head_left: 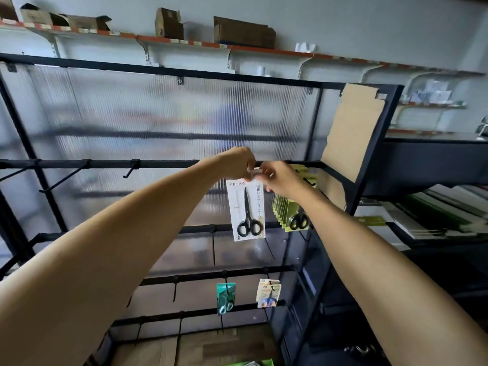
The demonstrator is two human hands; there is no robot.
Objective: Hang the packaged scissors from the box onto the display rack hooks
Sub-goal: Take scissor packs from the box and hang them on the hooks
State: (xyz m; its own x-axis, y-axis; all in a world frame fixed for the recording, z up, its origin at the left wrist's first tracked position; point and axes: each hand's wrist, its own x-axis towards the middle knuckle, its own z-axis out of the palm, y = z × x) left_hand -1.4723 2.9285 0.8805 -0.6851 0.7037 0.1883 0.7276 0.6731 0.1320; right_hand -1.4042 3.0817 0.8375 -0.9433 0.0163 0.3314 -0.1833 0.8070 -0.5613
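A white card pack of black-handled scissors (pixel 247 210) hangs upright in front of the black display rack (pixel 105 164). My left hand (pixel 237 162) pinches the pack's top tab from the left. My right hand (pixel 280 178) pinches the same tab from the right, level with the rack's upper bar. Whether the tab sits on a hook is hidden by my fingers. Just to the right, several green scissor packs (pixel 293 212) hang in a row on a hook. The box (pixel 250 362) shows only as a green edge at the bottom.
Bare hooks (pixel 131 169) stick out of the upper bar to the left. Lower bars carry a teal pack (pixel 225 298) and a beige pack (pixel 268 293). A cardboard sheet (pixel 351 133) leans on the rack's right post. Wall shelves above hold cardboard boxes (pixel 244 33).
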